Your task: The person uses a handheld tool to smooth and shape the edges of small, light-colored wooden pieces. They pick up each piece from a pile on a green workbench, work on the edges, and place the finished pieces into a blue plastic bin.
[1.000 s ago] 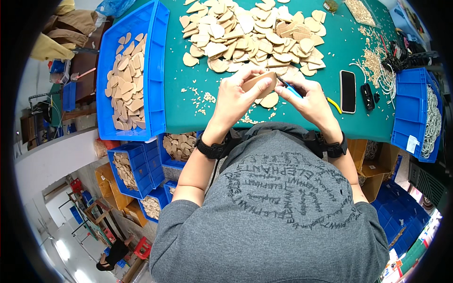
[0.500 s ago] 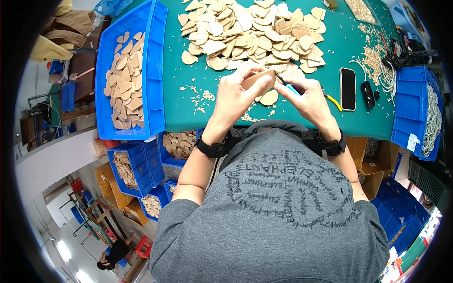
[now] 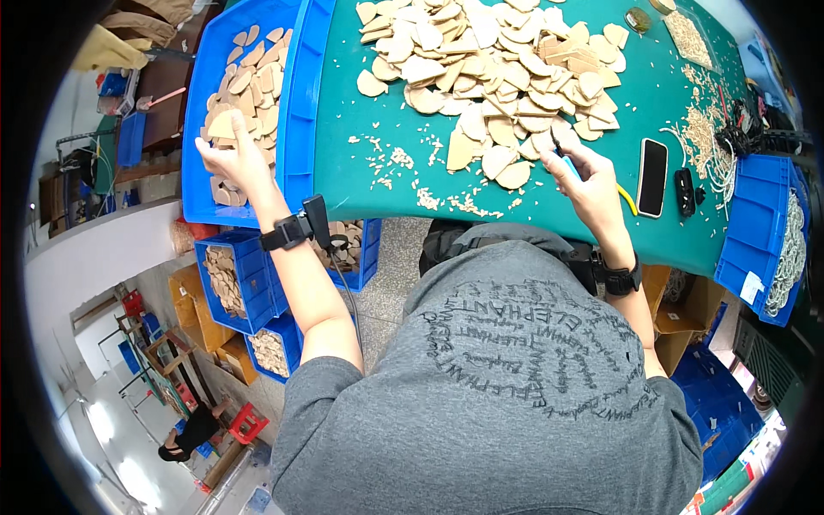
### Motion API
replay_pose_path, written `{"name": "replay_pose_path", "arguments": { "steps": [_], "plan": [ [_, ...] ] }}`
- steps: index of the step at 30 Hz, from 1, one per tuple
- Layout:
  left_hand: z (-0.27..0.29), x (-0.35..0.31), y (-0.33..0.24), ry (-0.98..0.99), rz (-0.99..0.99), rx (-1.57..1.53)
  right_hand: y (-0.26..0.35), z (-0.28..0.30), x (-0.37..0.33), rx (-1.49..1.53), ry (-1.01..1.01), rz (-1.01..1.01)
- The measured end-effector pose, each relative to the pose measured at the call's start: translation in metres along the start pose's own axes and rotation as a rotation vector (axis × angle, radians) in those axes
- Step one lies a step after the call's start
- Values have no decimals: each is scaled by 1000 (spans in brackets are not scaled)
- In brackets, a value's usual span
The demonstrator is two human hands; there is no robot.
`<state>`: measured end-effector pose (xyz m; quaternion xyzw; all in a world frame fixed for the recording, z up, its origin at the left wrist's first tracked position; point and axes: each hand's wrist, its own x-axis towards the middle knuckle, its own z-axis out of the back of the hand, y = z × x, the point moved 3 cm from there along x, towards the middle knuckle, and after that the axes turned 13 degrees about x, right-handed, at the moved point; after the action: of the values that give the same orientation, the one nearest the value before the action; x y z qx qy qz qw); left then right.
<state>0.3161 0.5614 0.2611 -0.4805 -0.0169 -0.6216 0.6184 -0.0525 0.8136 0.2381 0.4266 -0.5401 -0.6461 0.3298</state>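
My left hand is over the blue bin at the left, fingers closed round a flat tan piece with a rounded edge. Similar pieces fill the bin below it. In my right hand, above the green table, is a slim tool with a blue handle and a dark tip; its exact kind is hard to make out. The tip points toward the near edge of a large heap of tan flat pieces.
A phone and a small black object lie right of my right hand, near a yellow curved handle. Small tan scraps litter the green table. A blue bin of pale cord loops stands far right; more bins sit below left.
My left hand has left the right hand's side and swung left over the bin with a tan piece. My right hand keeps the tool and has shifted slightly right.
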Motion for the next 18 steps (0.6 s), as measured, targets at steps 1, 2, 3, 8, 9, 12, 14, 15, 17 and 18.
{"name": "replay_pose_path", "arguments": {
  "steps": [1, 2, 3, 8, 9, 12, 14, 15, 17, 18],
  "plan": [
    [-5, -9, 2, -70, -113, 232, -1, -5, 0, 14, -1, -12],
    [-12, -19, -3, -134, -226, 457, -2, -9, -1, 24, -9, -27],
    [-33, -40, -19, 204, -117, 212, -4, -11, -2, 32, -18, -46],
    [-106, -201, -68, 982, -364, 291, -7, -27, -6, -31, 18, -41],
    [-115, -215, -66, 1057, -376, 285, -6, -28, -7, -38, 18, -28],
    [-126, -219, -57, 1036, -353, 25, -5, -37, -12, -71, -13, -63],
    [-127, -212, -55, 1262, 3, -369, 2, -44, -13, -84, 6, -132],
    [-120, -202, -60, 1355, 195, -561, 2, -48, -13, -109, 0, -51],
    [-95, -174, -84, 1436, 162, -596, 1, -58, -13, -159, -13, 110],
    [-86, -166, -88, 1431, 130, -629, 6, -63, -12, -170, -4, 77]
  ]
}}
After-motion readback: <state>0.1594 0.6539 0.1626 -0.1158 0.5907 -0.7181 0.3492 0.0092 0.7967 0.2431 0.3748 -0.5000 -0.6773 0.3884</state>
